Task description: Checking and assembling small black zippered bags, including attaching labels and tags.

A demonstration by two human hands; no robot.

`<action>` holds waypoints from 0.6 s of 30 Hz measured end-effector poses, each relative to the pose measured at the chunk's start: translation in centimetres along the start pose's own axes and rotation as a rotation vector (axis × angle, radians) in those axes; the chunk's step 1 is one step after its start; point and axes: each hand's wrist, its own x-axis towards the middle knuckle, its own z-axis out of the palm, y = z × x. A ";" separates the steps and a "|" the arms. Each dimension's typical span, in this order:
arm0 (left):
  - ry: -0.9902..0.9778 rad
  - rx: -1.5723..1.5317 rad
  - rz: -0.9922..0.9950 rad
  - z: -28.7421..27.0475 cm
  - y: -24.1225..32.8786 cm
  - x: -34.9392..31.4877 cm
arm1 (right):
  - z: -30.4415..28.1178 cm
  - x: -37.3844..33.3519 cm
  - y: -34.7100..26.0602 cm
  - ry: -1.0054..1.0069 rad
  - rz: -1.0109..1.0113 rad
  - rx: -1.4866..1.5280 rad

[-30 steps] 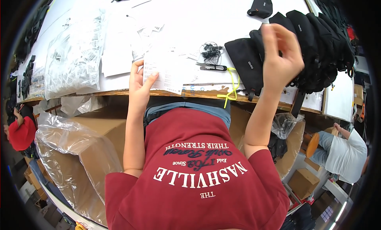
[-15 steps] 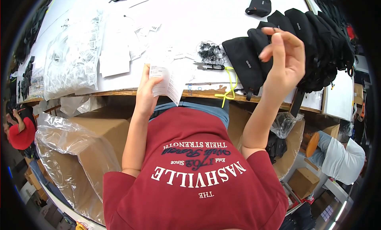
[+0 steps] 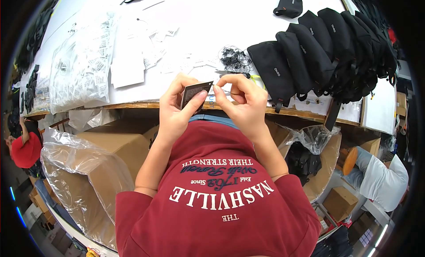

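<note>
Pinching a dark tag, both hands together at chest height, left and right.

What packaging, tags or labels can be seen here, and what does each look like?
Small dark card tag: rectangular, pinched in the left hand, the right hand at its edge.
Clear plastic bags of small white labels: table's left side, crinkled.
Loose white paper slips: scattered mid-table.
Cardboard box lined with clear plastic: brown, below the table edge, left.
</note>
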 end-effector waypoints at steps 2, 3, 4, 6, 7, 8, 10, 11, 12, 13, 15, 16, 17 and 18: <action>-0.008 0.082 0.029 0.0 0.1 -0.1 | 0.2 -0.3 0.1 0.033 -0.025 -0.031; -0.006 0.082 0.027 0.2 0.3 -0.2 | 0.3 -0.4 0.2 0.067 -0.051 -0.063; 0.031 0.062 -0.024 0.6 0.7 -0.3 | 0.4 -0.4 0.3 0.064 -0.050 -0.062; 0.069 0.041 -0.079 1.2 1.0 -0.5 | 0.5 -0.5 0.5 0.036 -0.074 -0.078; 0.104 0.026 -0.083 1.4 1.0 -0.4 | 0.4 -0.5 0.6 0.036 -0.073 -0.078; 0.138 0.011 -0.086 1.4 1.1 -0.3 | 0.4 -0.6 0.5 0.002 0.009 -0.025; 0.129 0.087 -0.025 1.1 0.6 -0.1 | 0.3 -0.6 0.6 -0.023 0.093 0.026; 0.121 0.162 0.038 0.9 0.4 -0.1 | 0.3 -0.6 0.6 -0.042 0.121 0.055; 0.111 0.163 0.039 0.8 0.3 0.1 | 0.3 -0.5 0.6 -0.060 0.147 0.085; 0.113 0.306 0.158 0.7 0.1 0.2 | 0.4 -0.6 0.6 -0.053 0.147 0.085; 0.109 0.450 0.288 0.6 -0.2 0.3 | 0.6 -0.6 0.5 -0.011 0.098 0.019; 0.121 0.395 0.224 0.5 -0.4 0.3 | 0.7 -0.5 0.6 -0.001 0.089 0.022; 0.133 0.341 0.162 0.4 -0.5 0.3 | 0.8 -0.5 0.7 0.020 0.035 -0.043; 0.129 0.283 0.100 0.4 -0.5 0.1 | 0.8 -0.5 0.8 0.042 -0.020 -0.107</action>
